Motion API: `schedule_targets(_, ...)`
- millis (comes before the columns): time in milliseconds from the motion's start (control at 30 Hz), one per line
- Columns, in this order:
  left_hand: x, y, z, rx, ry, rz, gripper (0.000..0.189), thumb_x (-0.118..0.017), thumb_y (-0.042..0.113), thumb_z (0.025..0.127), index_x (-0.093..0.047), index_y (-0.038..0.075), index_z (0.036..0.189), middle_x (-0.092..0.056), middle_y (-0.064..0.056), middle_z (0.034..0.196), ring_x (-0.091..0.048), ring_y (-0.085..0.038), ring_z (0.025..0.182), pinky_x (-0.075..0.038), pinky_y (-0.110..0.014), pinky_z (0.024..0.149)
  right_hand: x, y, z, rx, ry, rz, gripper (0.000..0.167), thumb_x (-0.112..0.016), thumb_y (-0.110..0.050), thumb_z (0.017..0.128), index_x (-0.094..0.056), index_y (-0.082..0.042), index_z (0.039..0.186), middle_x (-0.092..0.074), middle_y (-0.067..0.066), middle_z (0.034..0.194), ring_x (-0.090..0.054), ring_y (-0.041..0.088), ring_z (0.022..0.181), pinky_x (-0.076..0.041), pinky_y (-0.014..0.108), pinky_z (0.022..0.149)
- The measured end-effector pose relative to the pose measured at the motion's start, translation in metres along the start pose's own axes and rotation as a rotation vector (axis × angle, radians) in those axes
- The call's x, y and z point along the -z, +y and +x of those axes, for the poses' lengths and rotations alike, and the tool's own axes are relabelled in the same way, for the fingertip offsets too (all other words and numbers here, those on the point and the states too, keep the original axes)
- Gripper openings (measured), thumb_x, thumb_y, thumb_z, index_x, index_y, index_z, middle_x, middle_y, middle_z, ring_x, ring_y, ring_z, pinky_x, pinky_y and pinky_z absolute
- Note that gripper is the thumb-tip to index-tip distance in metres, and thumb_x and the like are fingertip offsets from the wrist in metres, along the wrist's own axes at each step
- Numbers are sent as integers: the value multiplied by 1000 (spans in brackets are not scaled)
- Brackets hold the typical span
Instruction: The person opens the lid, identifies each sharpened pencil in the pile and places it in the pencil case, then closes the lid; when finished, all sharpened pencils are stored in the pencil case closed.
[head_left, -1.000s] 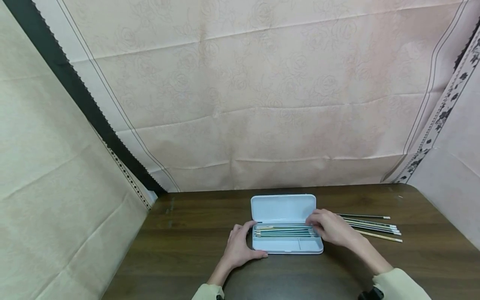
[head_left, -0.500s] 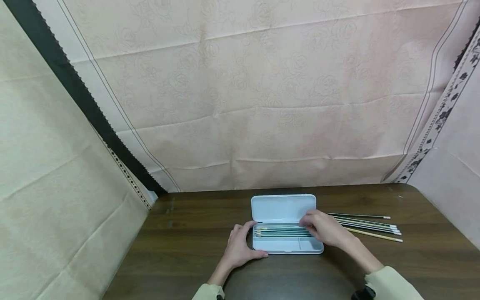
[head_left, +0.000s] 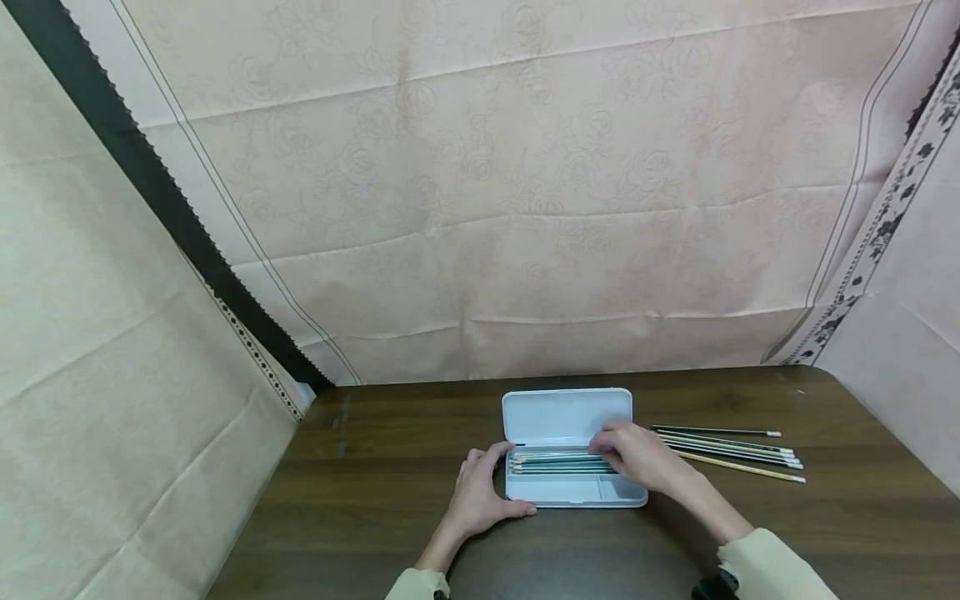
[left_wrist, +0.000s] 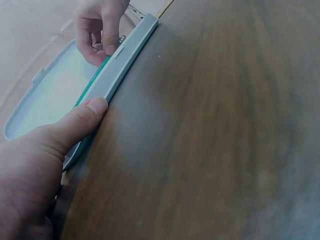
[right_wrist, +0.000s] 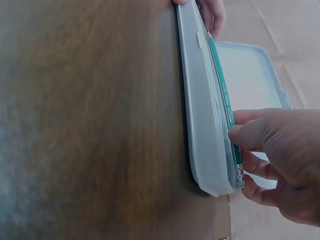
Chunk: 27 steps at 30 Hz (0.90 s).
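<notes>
An open light-blue pencil case (head_left: 551,492) lies on the table, its lid (head_left: 567,417) tipped back. My left hand (head_left: 478,496) grips the case's left end, thumb on the front wall and fingers toward the back. Several pencils (head_left: 551,467) lie side by side in the long rear compartment, sharpened tips to the left. My right hand (head_left: 645,458) is over the right part of that compartment. In the right wrist view it pinches a green pencil (right_wrist: 224,92) between thumb and forefinger, near the eraser end. The hand covers the pencils' right ends in the head view.
Several loose pencils (head_left: 735,447) lie on the brown wooden table (head_left: 390,467) right of the case, erasers pointing right. Beyond the table's back edge hangs a pale patterned cloth (head_left: 525,208). Small compartments (head_left: 621,486) are at the case's front right.
My right hand has slid left along the pencils in the case, uncovering more of the loose pencils behind it. The left hand and the case have stayed in place.
</notes>
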<state>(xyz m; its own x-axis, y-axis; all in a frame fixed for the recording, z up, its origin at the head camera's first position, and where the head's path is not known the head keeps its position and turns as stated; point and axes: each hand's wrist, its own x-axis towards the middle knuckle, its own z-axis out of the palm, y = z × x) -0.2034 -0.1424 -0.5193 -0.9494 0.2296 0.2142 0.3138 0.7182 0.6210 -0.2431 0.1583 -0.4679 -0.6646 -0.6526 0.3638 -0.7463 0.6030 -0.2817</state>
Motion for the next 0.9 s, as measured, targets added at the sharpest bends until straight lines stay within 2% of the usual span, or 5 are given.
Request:
schedule_targets(133, 0, 0, 0, -5, 0, 0, 98, -90, 60, 62, -53, 18, 142, -56, -1, 122, -44, -19, 103, -38, -41, 85, -2, -1, 1, -17, 0, -2, 20, -77, 3, 83, -77, -12, 95, -65, -5, 89, -57, 8, 77, -53, 33, 69)
schedule_targets(367, 1, 0, 0, 2, -11, -6, 97, -89, 60, 63, -52, 18, 142, -58, -1, 123, -44, -19, 103, -38, -41, 86, -3, -3, 2, -1, 5, 17, 23, -75, 7, 83, -77, -12, 94, -64, -5, 87, -56, 8, 75, -53, 32, 66)
schedule_targets(667, 1, -1, 0, 4, -13, -11, 98, -89, 61, 63, -52, 17, 142, -56, -1, 123, -44, -19, 102, -39, -41, 85, -5, -1, 3, 4, 0, 38, 20, -77, 4, 84, -77, -12, 94, -63, -6, 88, -55, 6, 77, -53, 31, 69)
schedule_targets(767, 1, -1, 0, 2, -11, -10, 98, -88, 62, 63, -52, 17, 142, -56, -1, 124, -44, -19, 102, -38, -41, 85, -2, 2, 2, 13, 37, 51, 18, -76, 4, 84, -76, -11, 94, -64, -6, 87, -56, 6, 77, -53, 31, 70)
schedule_targets(900, 0, -1, 0, 0, -8, -11, 98, -88, 62, 63, -52, 17, 143, -56, -2, 124, -44, -19, 102, -39, -42, 86, 8, 7, 1, 11, 158, 84, 20, -74, 9, 83, -75, -8, 94, -65, -2, 89, -56, 7, 76, -52, 30, 67)
